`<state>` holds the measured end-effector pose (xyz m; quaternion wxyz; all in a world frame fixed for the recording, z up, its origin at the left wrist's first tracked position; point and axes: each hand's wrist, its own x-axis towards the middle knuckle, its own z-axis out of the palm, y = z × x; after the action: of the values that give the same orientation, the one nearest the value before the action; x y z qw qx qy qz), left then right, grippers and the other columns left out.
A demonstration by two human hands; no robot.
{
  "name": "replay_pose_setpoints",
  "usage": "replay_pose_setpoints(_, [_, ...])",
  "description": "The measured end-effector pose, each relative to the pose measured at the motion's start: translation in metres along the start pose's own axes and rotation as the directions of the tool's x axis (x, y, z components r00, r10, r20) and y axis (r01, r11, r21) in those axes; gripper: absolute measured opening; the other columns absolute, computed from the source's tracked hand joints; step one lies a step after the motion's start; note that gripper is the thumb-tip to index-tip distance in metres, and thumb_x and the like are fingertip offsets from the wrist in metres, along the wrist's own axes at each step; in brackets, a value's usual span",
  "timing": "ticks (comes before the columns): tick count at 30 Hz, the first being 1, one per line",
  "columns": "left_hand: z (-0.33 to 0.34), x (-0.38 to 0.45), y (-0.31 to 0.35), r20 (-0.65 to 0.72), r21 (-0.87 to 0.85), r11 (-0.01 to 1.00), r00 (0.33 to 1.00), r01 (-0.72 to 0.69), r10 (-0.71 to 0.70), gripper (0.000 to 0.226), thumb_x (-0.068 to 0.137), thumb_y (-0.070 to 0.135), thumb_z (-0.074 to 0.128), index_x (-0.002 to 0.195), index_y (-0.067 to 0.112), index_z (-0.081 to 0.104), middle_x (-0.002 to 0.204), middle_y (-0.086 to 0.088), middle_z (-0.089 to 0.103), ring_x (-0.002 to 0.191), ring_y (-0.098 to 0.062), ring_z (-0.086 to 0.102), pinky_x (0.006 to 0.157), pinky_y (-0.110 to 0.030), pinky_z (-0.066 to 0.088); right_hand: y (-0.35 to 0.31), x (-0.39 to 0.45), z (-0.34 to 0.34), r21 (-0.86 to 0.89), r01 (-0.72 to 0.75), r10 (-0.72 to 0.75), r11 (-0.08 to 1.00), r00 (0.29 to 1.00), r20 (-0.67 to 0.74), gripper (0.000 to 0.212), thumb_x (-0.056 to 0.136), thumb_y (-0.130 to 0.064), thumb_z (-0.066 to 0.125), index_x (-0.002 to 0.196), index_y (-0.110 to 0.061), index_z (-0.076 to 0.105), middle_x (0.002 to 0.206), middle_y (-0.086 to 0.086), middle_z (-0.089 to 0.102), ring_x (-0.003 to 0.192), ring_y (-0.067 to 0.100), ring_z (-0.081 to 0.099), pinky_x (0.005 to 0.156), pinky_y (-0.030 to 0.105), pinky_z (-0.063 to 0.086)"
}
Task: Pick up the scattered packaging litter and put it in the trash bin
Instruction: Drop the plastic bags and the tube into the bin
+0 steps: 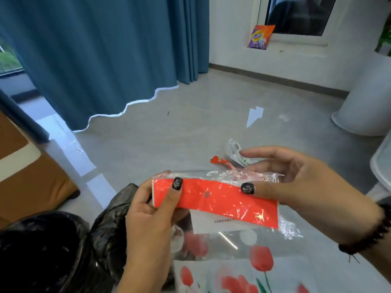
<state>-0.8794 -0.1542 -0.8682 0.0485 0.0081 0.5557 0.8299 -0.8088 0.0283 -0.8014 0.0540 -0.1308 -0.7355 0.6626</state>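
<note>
The black bin bag (53, 250) is running off the bottom and left edges. The right hand (313, 182) is covering part of the white wrapper (233, 150) on the floor. Small print on the white card (213, 226) is blurring beyond reading.

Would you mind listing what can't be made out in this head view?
- Trash bin: only its black liner shows; the bottom edge cuts it off.
- Print on the white label: too small to read.
- Red and white wrappers on the floor: partly hidden behind the right hand.
- Clear plastic package: contents undeterminable; the left hand covers its end.
</note>
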Motion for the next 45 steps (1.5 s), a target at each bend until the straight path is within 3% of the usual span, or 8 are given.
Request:
replay_pose_setpoints(4, [0.005,0.005,0.002,0.010,-0.009,1.000,1.000,-0.001,0.001,0.022,0.068,0.025,0.067,0.083,0.009,0.062,0.067,-0.002,0.069,0.055,-0.009,0.063,0.050,-0.020,0.052,0.001,0.011,0.001,-0.004,-0.006,0.006,1.000,0.999,-0.043,0.021,0.063,-0.021,0.072,0.083,-0.016,0.076,0.079,0.020,0.072,0.071,0.033,0.066,0.068,0.042,0.056])
replay_pose_setpoints(12, [-0.005,0.012,-0.003,-0.081,0.157,0.987,0.996,-0.019,0.032,0.027,0.061,0.043,0.068,0.074,0.019,0.075,0.072,-0.002,0.072,0.067,-0.013,0.067,0.061,-0.028,0.058,-0.004,0.025,0.004,-0.011,0.050,-0.049,0.999,0.998,0.034,0.056,0.043,-0.030,0.081,0.098,-0.025,0.071,0.093,0.003,0.074,0.079,0.022,0.072,0.071,0.034,0.060])
replay_pose_setpoints(18, [-0.009,0.014,-0.001,-0.063,0.071,0.996,0.997,0.046,-0.042,0.018,0.064,0.034,0.069,0.058,0.017,0.072,0.065,-0.005,0.069,0.057,-0.013,0.064,0.054,-0.024,0.057,0.001,0.029,0.010,-0.047,0.019,-0.018,0.999,1.000,0.025,0.007,0.069,-0.013,0.073,0.074,-0.008,0.074,0.072,0.023,0.070,0.060,0.028,0.067,0.051,0.030,0.058])
replay_pose_setpoints(23, [-0.019,0.019,0.005,0.126,0.088,0.991,0.986,0.101,-0.112,0.063,0.037,0.052,0.091,0.089,0.020,0.075,0.084,-0.012,0.074,0.062,-0.020,0.069,0.051,-0.031,0.057,0.009,0.035,0.011,0.003,-0.059,0.059,0.998,0.998,0.032,0.041,0.074,-0.034,0.062,0.083,0.006,0.068,0.083,0.039,0.059,0.058,0.027,0.056,0.048,0.027,0.052])
replay_pose_setpoints(27, [-0.018,0.017,0.009,0.125,0.144,0.985,0.985,0.099,-0.118,0.019,0.062,0.023,0.072,0.080,0.022,0.076,0.079,-0.014,0.073,0.053,-0.023,0.067,0.042,-0.027,0.053,0.011,0.036,0.009,0.004,-0.055,0.055,0.998,0.996,0.076,0.039,0.072,-0.042,0.069,0.087,-0.006,0.072,0.086,0.029,0.067,0.063,0.030,0.062,0.052,0.032,0.056])
replay_pose_setpoints(33, [-0.020,0.016,0.011,0.079,0.138,0.990,0.996,0.040,-0.051,0.018,0.069,0.026,0.064,0.082,0.022,0.076,0.070,-0.014,0.071,0.049,-0.021,0.064,0.040,-0.027,0.051,0.006,0.034,0.001,-0.067,0.032,-0.018,0.997,0.980,0.200,0.025,0.057,-0.010,0.074,0.081,-0.016,0.078,0.075,0.005,0.074,0.054,0.018,0.063,0.045,0.022,0.052])
replay_pose_setpoints(38, [-0.019,0.014,0.012,0.191,0.059,0.996,0.978,0.072,-0.083,0.025,0.074,0.021,0.059,0.093,0.021,0.076,0.097,-0.003,0.075,0.070,-0.023,0.072,0.054,-0.036,0.059,0.009,0.036,0.000,0.070,0.045,-0.057,0.997,0.979,0.193,0.039,0.049,-0.029,0.086,0.080,-0.007,0.077,0.090,0.009,0.074,0.056,0.017,0.065,0.048,0.019,0.050])
replay_pose_setpoints(45, [-0.030,0.022,0.005,0.245,-0.082,0.974,0.952,0.209,-0.184,0.037,0.056,0.016,0.079,0.090,0.003,0.076,0.115,-0.011,0.070,0.082,-0.031,0.070,0.068,-0.037,0.060,0.018,0.038,0.001,0.082,0.035,-0.046,0.996,0.989,0.143,0.034,0.077,0.021,0.054,0.073,-0.004,0.077,0.096,0.006,0.072,0.086,0.019,0.070,0.060,0.022,0.057])
